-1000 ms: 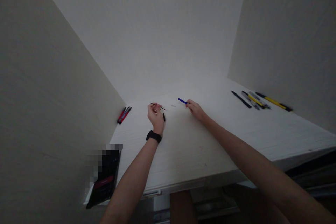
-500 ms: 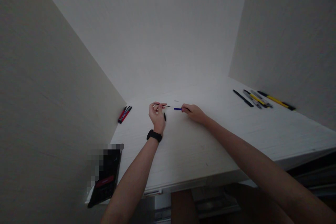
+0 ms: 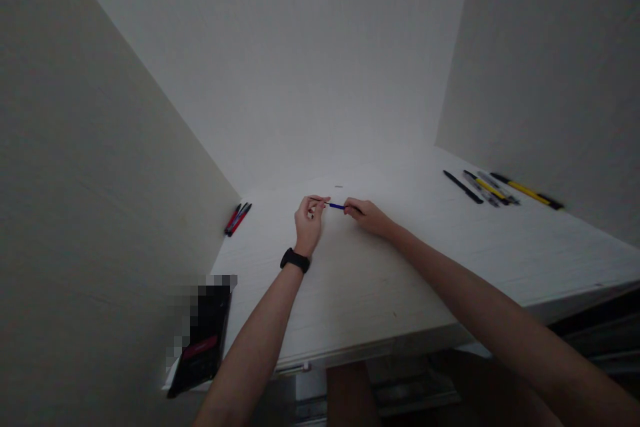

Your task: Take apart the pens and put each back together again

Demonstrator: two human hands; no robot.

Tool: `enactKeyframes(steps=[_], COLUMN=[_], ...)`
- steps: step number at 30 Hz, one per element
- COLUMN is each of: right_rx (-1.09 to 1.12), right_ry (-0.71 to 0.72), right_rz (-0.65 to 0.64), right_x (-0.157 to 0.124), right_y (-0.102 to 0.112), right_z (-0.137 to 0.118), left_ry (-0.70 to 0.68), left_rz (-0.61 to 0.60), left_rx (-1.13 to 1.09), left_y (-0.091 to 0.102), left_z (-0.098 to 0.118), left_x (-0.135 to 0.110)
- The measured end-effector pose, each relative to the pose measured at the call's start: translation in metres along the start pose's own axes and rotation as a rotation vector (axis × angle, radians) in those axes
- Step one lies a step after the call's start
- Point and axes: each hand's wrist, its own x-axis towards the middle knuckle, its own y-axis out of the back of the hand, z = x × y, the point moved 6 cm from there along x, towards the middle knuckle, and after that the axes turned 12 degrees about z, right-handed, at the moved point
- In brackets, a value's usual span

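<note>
Head view is showing the left hand (image 3: 309, 221) pinching a thin ink refill (image 3: 317, 199) in closed fingers. The refill's tip is meeting the blue pen barrel (image 3: 336, 205), which the right hand (image 3: 367, 215) is gripping at 3 o'clock, low over the white bench (image 3: 350, 280). Red and blue pens (image 3: 237, 218) are lying at 9 o'clock, and yellow and black pens (image 3: 500, 188) are lying far out at 3 o'clock.

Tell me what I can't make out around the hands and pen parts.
Head view:
- Where thin refill meets blue barrel: too small, partly behind left hand.
- Barrel's rear end: covered by right hand.
- The small piece beyond the hands: too small to identify.
- The black pouch top: pixelated.
</note>
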Motion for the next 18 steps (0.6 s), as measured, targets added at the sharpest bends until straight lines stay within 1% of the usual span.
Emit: enactKeyframes(steps=[6,8,11,15,18], right_rx=[0.243,0.314,0.426,0.559,0.651], right_ry=[-0.071,-0.104,-0.188,-0.260,-0.293], right_rz=[0.005,0.005,-0.004,0.060,0.085], right_x=[0.001,0.002,0.003,0.004,0.004], right_y=[0.002,0.003,0.002,0.004,0.005], right_z=[-0.001,0.000,0.006,0.016,0.021], left_ry=[-0.099,-0.159,-0.207,-0.178,-0.153], left_rz=[-0.209,-0.248,-0.250,-0.211,-0.208], left_rx=[0.181,0.232,0.272,0.230,0.193], left_y=[-0.014,-0.017,-0.018,-0.016,-0.016], left_z=[0.000,-0.001,-0.003,-0.009,-0.011], left_x=[-0.006,-0.008,-0.009,-0.007,-0.007])
